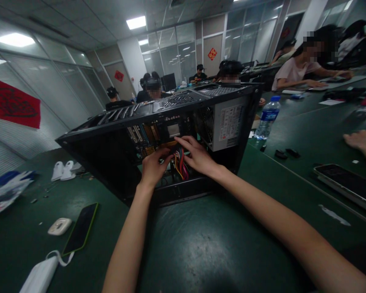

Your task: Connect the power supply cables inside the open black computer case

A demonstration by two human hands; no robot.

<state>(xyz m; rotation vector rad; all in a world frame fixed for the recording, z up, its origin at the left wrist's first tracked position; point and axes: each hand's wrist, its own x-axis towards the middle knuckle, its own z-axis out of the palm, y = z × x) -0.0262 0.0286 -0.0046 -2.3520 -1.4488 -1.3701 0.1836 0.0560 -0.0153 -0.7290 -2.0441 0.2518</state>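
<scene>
Green table (201, 252): dull and scuffed, it carries everything, with a bare stretch along the near edge between the two forearms.
Computer case (110, 162): black, at the middle of the table toward the far edge. The side panel is off and the open side faces the wearer, so the board and slots show. Opening up looks done and the wiring inside looks unfinished (my reading, no more).
Power supply (228, 124): grey box with a fan, seated in the right end of the case.
Dark flat device (347, 185): lies by the right edge. Another person's hand (362, 142) rests just beyond it, well apart from the case.
Phone (81, 228): green-rimmed, face up toward the near left corner, with a small white gadget (59, 226) just beside it.
Water bottle (267, 118): upright to the right of the case, near it but not touching.
Right hand (197, 156): inside the opening, fingers wide and spread over the wires, gripping nothing that shows.
Left hand (154, 165): narrow, fingertips pinched on the top end of the wire bundle.
Wire bundle (180, 166): red, yellow and orange strands between the two hands, low in the case. The fingers hide whether its plug is seated.
In the way: the lower frame of the case crosses under both wrists, and the hands cover the socket.
</scene>
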